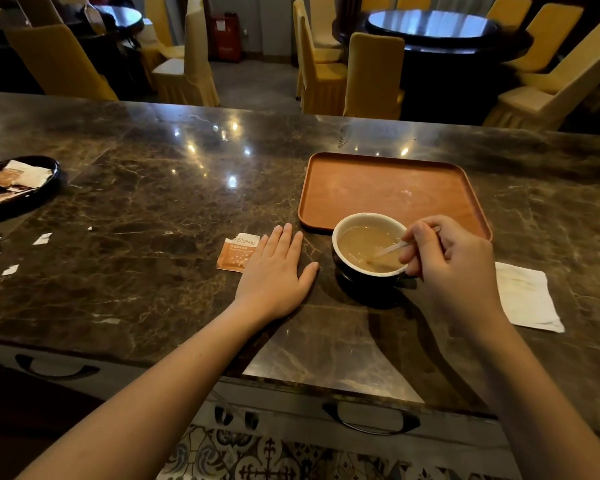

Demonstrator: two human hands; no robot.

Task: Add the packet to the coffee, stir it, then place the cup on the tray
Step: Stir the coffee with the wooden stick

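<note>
Fingers [421,237] of right hand [454,265] pinching stirrer [388,251], stirring coffee in cup [368,251]; left hand [274,271] lying flat, fingers spread; next lifting cup onto tray [378,188] at 12 o'clock.

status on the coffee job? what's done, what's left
Done, it seems: the torn orange-and-white packet lies open on the marble counter, and the coffee looks milky tan. In hand: the right hand holds a thin white stirrer dipped in the dark white-lined cup; the left hand rests flat beside it. Left: the cup sits just in front of the empty orange-brown rectangular tray, not on it.
</note>
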